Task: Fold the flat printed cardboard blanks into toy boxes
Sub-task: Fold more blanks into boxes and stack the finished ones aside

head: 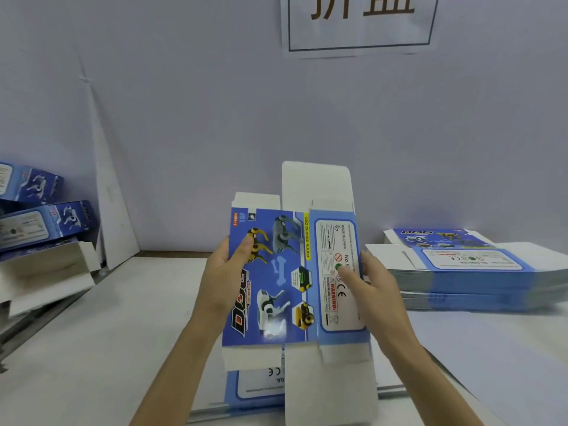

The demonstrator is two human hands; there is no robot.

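Note:
I hold a blue printed cardboard blank (276,281) with robot-dog pictures up in front of me, above the table. My left hand (226,272) grips its left edge, thumb on the printed face. My right hand (367,287) grips its right edge, thumb on the white label panel. White flaps stick out at the blank's top and bottom. Another flat blank (255,385) lies on the table beneath it.
A tall stack of flat blanks (473,272) sits on the white table (107,333) at the right. Several folded blue boxes (43,222) are piled at the left edge. A white wall with a paper sign (359,23) stands behind.

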